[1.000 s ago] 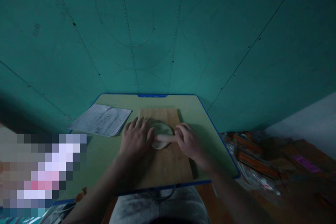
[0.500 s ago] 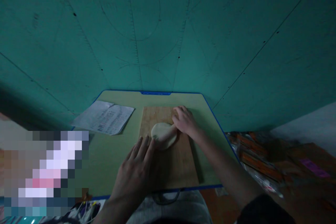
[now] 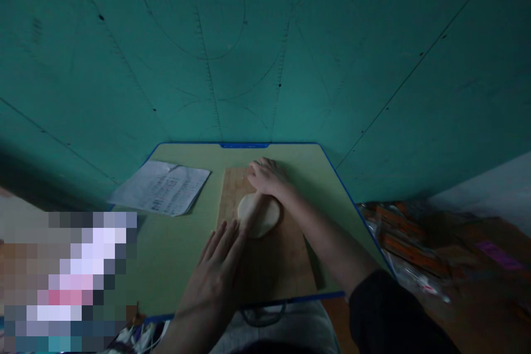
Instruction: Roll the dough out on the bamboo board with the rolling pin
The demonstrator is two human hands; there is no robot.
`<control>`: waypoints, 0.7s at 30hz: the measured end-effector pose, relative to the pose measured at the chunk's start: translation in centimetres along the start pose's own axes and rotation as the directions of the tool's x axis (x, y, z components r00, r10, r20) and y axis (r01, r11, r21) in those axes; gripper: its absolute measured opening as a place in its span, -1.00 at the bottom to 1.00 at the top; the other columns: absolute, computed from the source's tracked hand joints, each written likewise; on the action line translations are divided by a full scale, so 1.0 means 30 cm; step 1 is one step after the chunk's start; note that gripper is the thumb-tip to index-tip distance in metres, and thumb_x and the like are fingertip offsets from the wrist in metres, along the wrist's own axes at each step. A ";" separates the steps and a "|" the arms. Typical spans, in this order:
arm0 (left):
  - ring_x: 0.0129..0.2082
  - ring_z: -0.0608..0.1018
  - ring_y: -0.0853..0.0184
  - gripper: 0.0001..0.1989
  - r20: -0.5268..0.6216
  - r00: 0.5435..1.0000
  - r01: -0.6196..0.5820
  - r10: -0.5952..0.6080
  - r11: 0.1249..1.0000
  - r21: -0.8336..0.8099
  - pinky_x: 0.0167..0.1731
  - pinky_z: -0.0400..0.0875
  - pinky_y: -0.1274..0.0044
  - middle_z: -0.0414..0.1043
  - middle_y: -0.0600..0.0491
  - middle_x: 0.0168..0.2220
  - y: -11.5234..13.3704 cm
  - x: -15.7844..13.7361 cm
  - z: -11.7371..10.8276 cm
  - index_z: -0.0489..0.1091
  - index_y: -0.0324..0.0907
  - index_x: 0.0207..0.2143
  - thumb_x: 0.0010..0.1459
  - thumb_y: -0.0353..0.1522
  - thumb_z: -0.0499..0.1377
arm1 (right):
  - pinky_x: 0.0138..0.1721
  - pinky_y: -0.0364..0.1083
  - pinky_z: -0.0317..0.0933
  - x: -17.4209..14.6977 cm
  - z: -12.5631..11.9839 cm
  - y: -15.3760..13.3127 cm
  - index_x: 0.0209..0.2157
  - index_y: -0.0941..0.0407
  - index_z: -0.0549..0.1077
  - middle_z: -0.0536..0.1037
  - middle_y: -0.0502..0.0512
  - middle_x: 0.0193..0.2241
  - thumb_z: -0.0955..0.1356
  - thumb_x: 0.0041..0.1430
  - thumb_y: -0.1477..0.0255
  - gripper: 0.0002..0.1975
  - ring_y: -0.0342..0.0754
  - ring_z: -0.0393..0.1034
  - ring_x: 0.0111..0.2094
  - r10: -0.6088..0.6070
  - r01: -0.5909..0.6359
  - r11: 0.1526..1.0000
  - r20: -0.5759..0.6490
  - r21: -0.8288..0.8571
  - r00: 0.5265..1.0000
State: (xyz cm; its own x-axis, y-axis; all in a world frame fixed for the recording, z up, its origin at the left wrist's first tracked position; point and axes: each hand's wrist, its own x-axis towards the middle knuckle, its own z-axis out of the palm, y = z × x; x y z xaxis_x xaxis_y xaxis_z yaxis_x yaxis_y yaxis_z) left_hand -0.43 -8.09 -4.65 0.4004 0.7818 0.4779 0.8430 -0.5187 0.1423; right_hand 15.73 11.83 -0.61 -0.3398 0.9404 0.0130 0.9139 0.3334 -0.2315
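Observation:
A thin wooden rolling pin (image 3: 254, 211) lies slantwise across a flat, pale round of dough (image 3: 269, 218) on a wooden cutting board (image 3: 276, 271). My left hand (image 3: 219, 257) rests over the pin's near end, its fingers stretched out flat and palm down, with the tips beside the dough's left edge. At the far end, my right hand (image 3: 267, 177) curls over the pin near the top of the board. Both ends of the pin are hidden under my hands; only its middle shows.
The board lies on a light folding table (image 3: 166, 265) with a blue rim. A printed paper sheet (image 3: 161, 188) is at the table's left. A green wall (image 3: 249, 77) stands behind. Plastic-wrapped packages (image 3: 410, 249) and cardboard are on the floor at right.
My right hand has moved left and slightly away from me, turning the rolling pin to a steeper slant across the dough. My left hand stays near the dough's left edge.

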 end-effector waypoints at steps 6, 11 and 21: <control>0.30 0.32 0.00 -0.38 0.072 0.995 -0.071 0.066 0.994 0.081 0.12 0.44 0.22 0.24 -0.24 0.31 0.025 0.018 -0.037 0.02 -0.28 0.38 0.31 -0.35 0.03 | 0.35 0.17 -0.14 -0.178 -0.013 0.123 0.33 0.20 0.19 0.18 0.32 0.35 0.15 0.35 0.42 -0.45 0.15 -0.01 0.38 0.004 -0.004 1.000 -0.026 0.016 1.000; 0.24 0.39 -0.01 -0.45 0.054 0.994 -0.104 0.097 0.981 0.166 0.12 0.41 0.19 0.29 -0.28 0.27 0.027 0.047 -0.044 0.15 -0.32 0.31 0.32 -0.31 -0.01 | 0.34 0.12 -0.04 -0.314 -0.010 0.198 0.30 0.18 0.25 0.28 0.25 0.31 0.08 0.40 0.43 -0.49 0.06 0.04 0.37 -0.061 0.063 0.997 -0.055 0.039 0.997; 0.19 0.42 -0.03 -0.53 0.116 0.987 0.088 -0.108 0.982 0.165 0.09 0.37 0.16 0.41 -0.26 0.16 -0.202 0.324 0.004 0.39 -0.23 0.11 0.36 -0.13 -0.03 | 0.18 0.08 0.21 -0.261 -0.004 0.192 0.23 0.25 0.30 0.44 0.32 0.15 0.20 0.20 0.51 -0.45 0.11 0.32 0.17 -0.013 0.035 0.997 -0.287 0.071 0.958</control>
State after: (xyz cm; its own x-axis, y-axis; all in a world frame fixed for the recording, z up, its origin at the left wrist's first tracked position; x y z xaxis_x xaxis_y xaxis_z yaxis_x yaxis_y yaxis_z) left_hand -1.59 2.68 -0.97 0.3463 0.8681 0.3557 0.9226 -0.3838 0.0386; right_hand 23.69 6.40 -1.92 -0.2735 0.9155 0.2950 0.8833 0.3605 -0.2997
